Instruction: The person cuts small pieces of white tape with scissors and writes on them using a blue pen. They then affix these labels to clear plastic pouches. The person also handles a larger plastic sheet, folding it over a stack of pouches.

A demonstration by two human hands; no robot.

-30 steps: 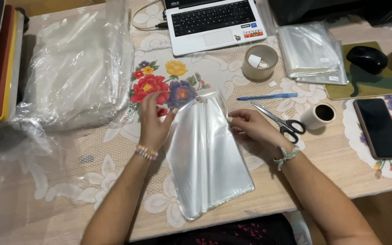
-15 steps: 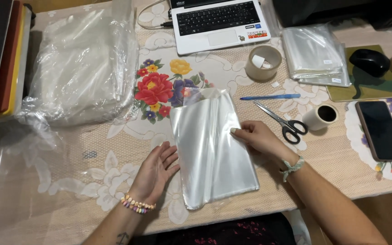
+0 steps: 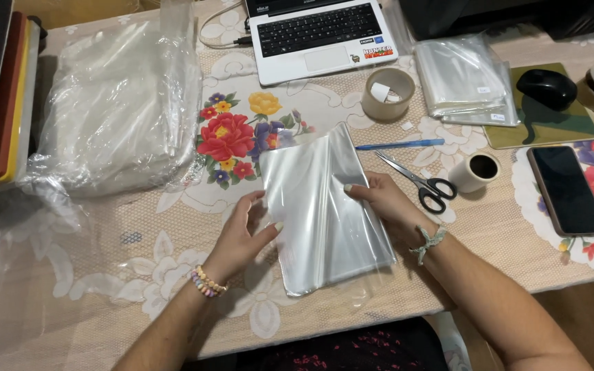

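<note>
Head view: clear plastic bag (image 3: 324,213) lies flat on the table (image 3: 104,275), centre front. Left hand (image 3: 242,233) rests open at its left edge, fingers spread. Right hand (image 3: 379,203) presses its right side, fingers loosely together. Scissors (image 3: 421,182), pen (image 3: 400,144), tape roll (image 3: 388,93) just beyond; nothing blocks the bag.

Wooden table (image 3: 496,257) under floral lace cloth (image 3: 173,275), bare floor (image 3: 586,323) beyond its near edge.

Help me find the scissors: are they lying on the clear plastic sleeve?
No, the scissors lie on the tablecloth right of the clear plastic sleeve, beyond the right hand.
</note>
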